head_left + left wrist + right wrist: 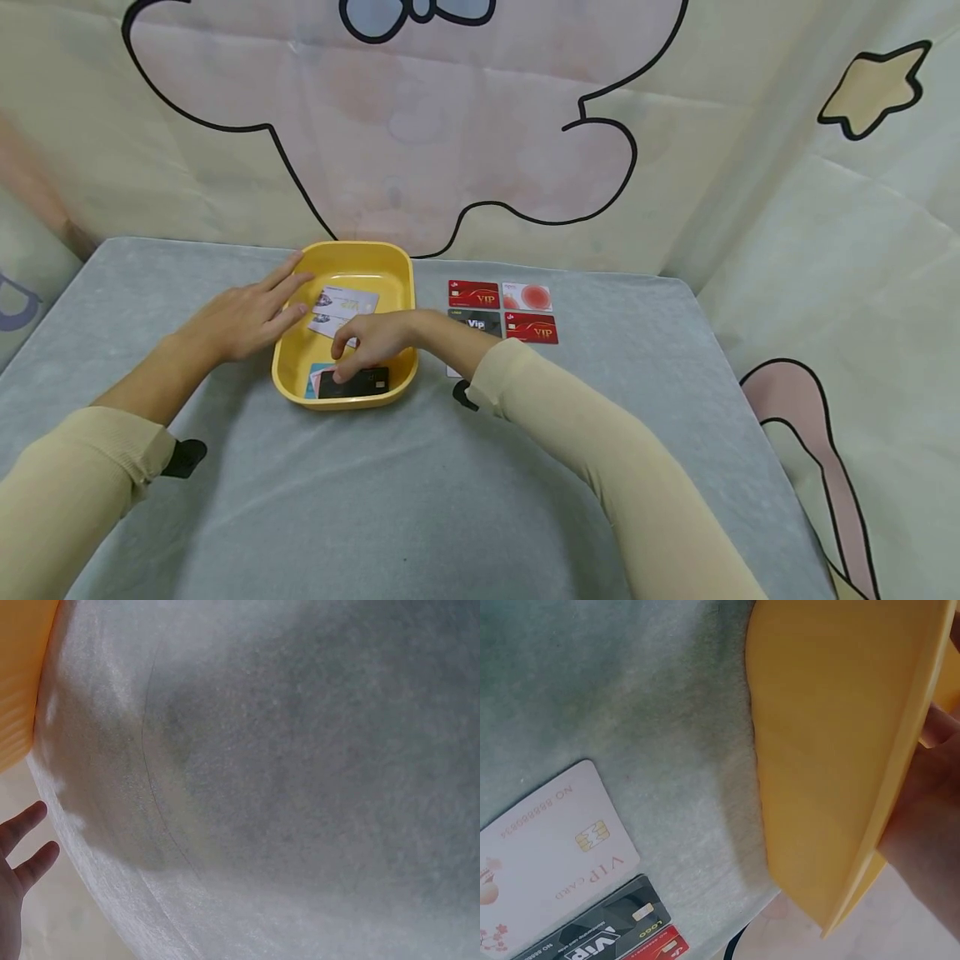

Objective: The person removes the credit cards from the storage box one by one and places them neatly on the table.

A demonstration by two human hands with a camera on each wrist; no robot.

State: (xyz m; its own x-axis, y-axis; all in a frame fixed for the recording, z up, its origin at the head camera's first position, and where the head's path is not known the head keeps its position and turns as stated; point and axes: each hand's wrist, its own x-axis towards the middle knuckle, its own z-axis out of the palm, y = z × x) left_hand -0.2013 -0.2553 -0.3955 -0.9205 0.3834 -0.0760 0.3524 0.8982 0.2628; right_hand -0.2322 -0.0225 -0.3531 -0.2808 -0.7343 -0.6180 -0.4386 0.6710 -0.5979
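A yellow plastic tray (405,333) stands on the cloth. Its left rim is touched by my left hand (243,321), fingers spread and fairly straight. My right hand (378,337) reaches inside, thumb touching the left end of a black card (363,382), with a gap between thumb and forefinger. From under the black card show a blue card (311,385) and a pinkish one. Two pale cards (348,300) lie overlapping farther back in the tray. In the right wrist view the tray wall (832,735) hides most of the right hand.
Right of the tray lie two red VIP cards (474,293), a white card with a red circle (527,297), a dark Vip card (472,320) and a pale VIP card (562,840), partly under the right forearm. A printed curtain (487,150) hangs behind the grey-covered table (420,508).
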